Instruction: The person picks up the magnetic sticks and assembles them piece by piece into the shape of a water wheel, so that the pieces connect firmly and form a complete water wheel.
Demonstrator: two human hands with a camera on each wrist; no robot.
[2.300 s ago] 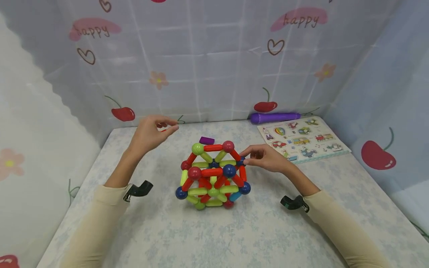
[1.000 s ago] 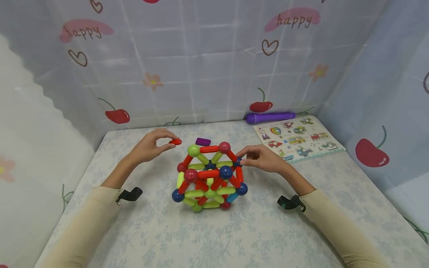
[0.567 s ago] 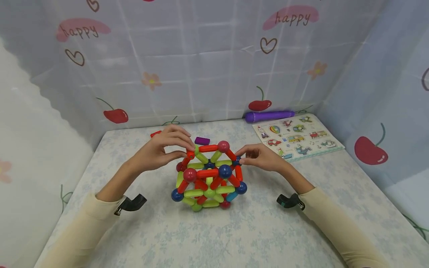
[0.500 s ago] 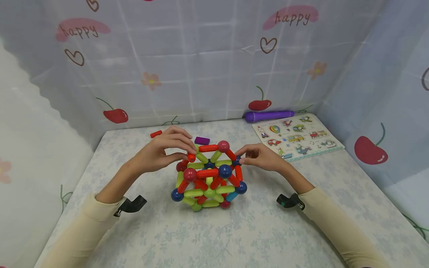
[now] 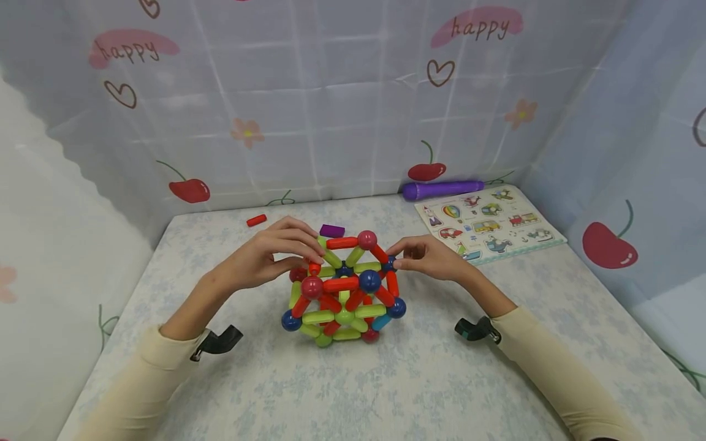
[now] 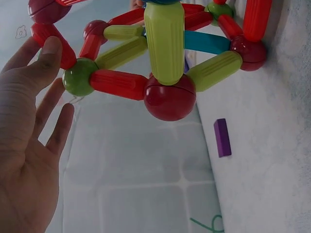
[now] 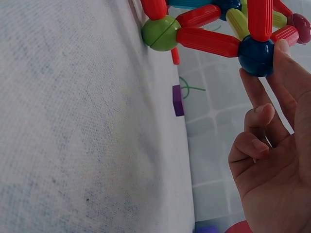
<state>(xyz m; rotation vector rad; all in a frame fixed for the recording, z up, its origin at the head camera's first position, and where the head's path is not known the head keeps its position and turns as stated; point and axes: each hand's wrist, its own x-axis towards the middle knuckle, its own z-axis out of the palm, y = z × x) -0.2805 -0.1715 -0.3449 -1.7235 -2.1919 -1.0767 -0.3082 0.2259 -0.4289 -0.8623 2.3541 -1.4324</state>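
Note:
A cage-like structure of magnetic rods and balls [image 5: 345, 315] in red, lime, blue and crimson stands on the table. At its upper left, my left hand [image 5: 270, 257] pinches a red magnetic rod [image 5: 314, 268] between thumb and fingers. In the left wrist view this red rod [image 6: 57, 47] spans from a crimson ball [image 6: 47, 9] to a green ball [image 6: 79, 76], its ends right at both. On the opposite side, my right hand [image 5: 432, 257] grips a dark blue ball [image 7: 256, 57] at a corner of the structure with thumb and fingertips.
Behind the structure lie a loose red rod [image 5: 256, 220] and a purple block [image 5: 332, 231]. A purple microphone-shaped stick [image 5: 443, 190] and a picture board [image 5: 491, 223] lie at the back right. Printed curtains [image 5: 331, 110] enclose the table [image 5: 353, 392].
My left hand came from the back left with the red rod, moving right and toward me onto the structure's top, uncovering the loose red rod behind. My right hand keeps its grip on the blue ball.

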